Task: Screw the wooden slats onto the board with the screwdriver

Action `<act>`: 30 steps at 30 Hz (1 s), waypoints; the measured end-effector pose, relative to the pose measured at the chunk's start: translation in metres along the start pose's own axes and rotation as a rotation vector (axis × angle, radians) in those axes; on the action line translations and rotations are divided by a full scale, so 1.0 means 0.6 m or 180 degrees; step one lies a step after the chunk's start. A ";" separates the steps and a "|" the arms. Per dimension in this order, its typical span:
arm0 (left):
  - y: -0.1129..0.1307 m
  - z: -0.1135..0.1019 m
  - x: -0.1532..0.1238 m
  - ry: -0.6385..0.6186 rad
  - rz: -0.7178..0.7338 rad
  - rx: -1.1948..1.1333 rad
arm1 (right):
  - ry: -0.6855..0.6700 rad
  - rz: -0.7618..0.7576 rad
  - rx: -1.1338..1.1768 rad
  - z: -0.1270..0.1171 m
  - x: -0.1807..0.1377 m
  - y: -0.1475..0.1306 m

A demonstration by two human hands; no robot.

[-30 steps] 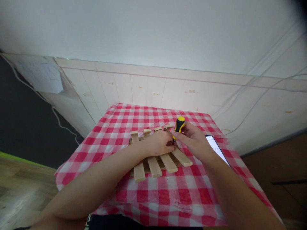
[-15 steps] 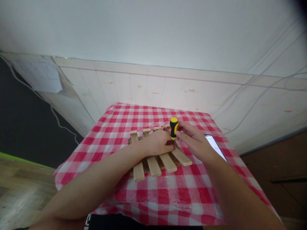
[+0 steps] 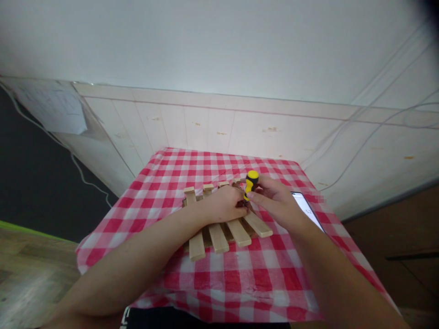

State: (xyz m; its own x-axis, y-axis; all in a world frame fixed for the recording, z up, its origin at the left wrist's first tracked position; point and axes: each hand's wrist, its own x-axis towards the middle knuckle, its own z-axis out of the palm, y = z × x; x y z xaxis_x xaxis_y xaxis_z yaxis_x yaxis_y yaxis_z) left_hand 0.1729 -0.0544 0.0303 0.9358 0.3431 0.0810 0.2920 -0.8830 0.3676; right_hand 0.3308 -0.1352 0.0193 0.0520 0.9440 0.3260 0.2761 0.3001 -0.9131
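Observation:
A rack of pale wooden slats lies in the middle of a table under a red-and-white checked cloth. My left hand rests on top of the slats with its fingers curled, pinching something small I cannot make out at the tool's tip. My right hand grips a short screwdriver with a yellow-and-black handle, held nearly upright with its tip down on the rack beside my left fingers.
A phone with a lit screen lies on the cloth just right of my right wrist. A panelled white wall stands behind the table, with cables running along its right part. A wooden floor shows at the left.
The screwdriver handle swung left and stood upright, then tipped a little back to the right. Both hands stayed on the rack.

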 end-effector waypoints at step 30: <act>-0.005 0.006 0.001 0.0057 0.0028 0.0064 | 0.0157 0.0165 0.0111 0.003 0.001 -0.004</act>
State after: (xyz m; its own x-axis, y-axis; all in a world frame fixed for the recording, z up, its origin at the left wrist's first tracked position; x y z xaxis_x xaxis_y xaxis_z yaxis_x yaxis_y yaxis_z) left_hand 0.1734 -0.0525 0.0259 0.9347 0.3410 0.1007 0.2879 -0.8921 0.3482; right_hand 0.3286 -0.1349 0.0212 0.1129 0.9507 0.2889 0.2381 0.2564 -0.9368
